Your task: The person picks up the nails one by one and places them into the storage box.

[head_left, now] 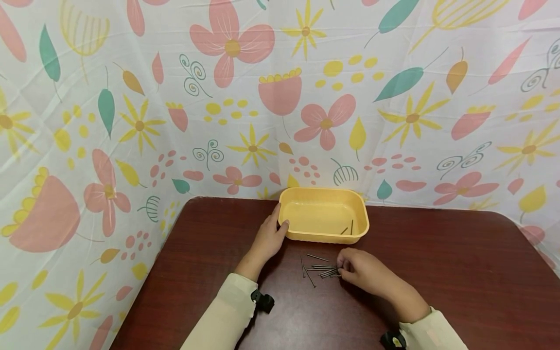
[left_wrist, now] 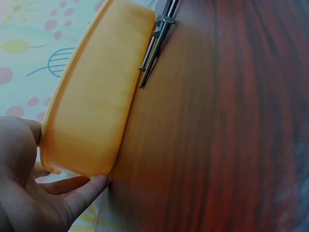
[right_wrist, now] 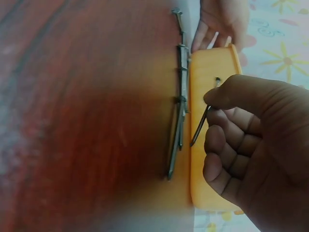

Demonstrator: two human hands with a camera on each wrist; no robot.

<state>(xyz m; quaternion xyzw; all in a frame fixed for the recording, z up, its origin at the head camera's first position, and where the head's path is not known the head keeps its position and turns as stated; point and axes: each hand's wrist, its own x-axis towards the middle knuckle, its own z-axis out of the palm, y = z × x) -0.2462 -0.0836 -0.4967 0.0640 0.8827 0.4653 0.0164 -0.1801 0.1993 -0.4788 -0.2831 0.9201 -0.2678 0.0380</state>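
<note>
The left hand [head_left: 266, 236] grips the left end of the yellow tray [head_left: 317, 237], which holds 2 nails [head_left: 352, 227]. Nearer lies a nail pile [head_left: 321, 269], overlapping too much to count surely. Beside it, the right hand [head_left: 365, 272] pinches 1 held nail [right_wrist: 200, 127] between thumb and forefinger. The step seems to be picking up; the next move probably calls for lifting over the near wall. A dark reddish table [head_left: 459, 262] meets a flower-printed cloth [head_left: 280, 131] behind.
</note>
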